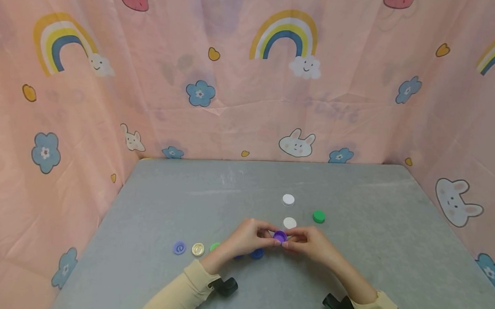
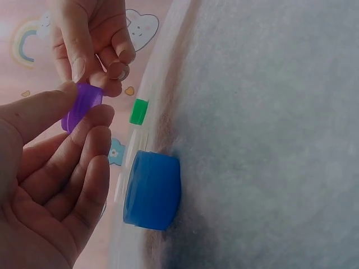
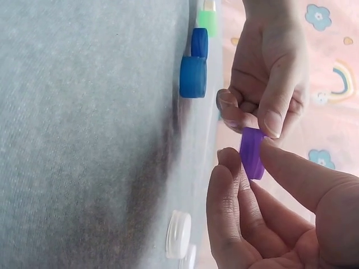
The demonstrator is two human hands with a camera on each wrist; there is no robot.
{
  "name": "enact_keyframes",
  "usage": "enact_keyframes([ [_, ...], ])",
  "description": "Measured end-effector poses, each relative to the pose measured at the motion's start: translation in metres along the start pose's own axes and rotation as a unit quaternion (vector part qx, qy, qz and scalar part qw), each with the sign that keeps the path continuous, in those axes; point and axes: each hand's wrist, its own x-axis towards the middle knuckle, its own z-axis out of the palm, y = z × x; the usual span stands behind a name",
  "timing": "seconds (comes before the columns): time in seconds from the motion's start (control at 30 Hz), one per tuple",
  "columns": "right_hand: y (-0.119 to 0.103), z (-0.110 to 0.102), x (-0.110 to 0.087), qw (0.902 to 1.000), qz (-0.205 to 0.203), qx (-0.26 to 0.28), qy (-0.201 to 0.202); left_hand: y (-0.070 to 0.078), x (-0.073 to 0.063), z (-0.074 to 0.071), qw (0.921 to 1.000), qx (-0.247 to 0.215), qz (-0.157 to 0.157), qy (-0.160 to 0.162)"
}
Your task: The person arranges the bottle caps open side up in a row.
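Observation:
A purple bottle cap (image 1: 280, 236) is held above the table between both hands, its hollow side showing in the head view. My left hand (image 1: 245, 240) pinches it from the left with thumb and fingers. From the right, my right hand (image 1: 312, 244) pinches the opposite edge. In the left wrist view the purple cap (image 2: 84, 103) lies between the fingertips of the two hands. A blue cap (image 1: 257, 253) lies on the table just below the hands, with another blue cap (image 3: 199, 42) beside it, mostly covered by the left hand in the head view.
To the left, a lavender cap (image 1: 179, 248), a cream cap (image 1: 198, 249) and a light green cap (image 1: 215, 246) lie in a row. Beyond the hands are two white caps (image 1: 288, 199) and a green cap (image 1: 319, 217). A patterned pink curtain (image 1: 232, 125) surrounds the grey table (image 1: 187, 188).

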Motion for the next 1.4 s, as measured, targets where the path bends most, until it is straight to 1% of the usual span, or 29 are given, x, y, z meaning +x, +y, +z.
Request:
enact_keyframes([
  [0.17,0.0,0.0,0.0,0.9996,-0.008,-0.027,0.006,-0.002,0.002,0.001,0.9996,0.024,0.015,0.005],
  [0.27,0.001,0.0,0.001,0.9988,-0.017,-0.046,0.005,-0.004,0.003,0.002,0.9994,0.029,0.02,0.006],
  [0.33,0.003,0.0,0.001,0.9978,-0.027,-0.061,0.002,-0.005,0.004,0.002,0.9994,0.027,0.02,0.002],
  [0.43,0.005,0.001,0.002,0.9966,-0.037,-0.073,-0.007,-0.006,0.005,0.004,0.9998,0.011,0.012,-0.01],
  [0.53,0.006,0.002,0.003,0.997,-0.034,-0.068,-0.017,-0.007,0.005,0.006,0.9998,-0.004,0.002,-0.022],
  [0.63,0.007,0.002,0.003,0.9972,-0.03,-0.063,-0.026,-0.008,0.005,0.006,0.9994,-0.009,-0.005,-0.033],
  [0.87,0.011,0.004,0.004,0.997,-0.033,-0.059,-0.038,-0.007,0.004,0.005,0.9981,0.001,0.0,-0.061],
  [1.13,0.014,0.006,0.006,0.9972,-0.021,-0.055,-0.046,-0.011,0.005,0.005,0.997,0.023,0.009,-0.074],
  [1.4,0.015,0.007,0.006,0.9971,-0.028,-0.043,-0.056,-0.013,0.006,0.004,0.9947,0.048,0.018,-0.089],
])
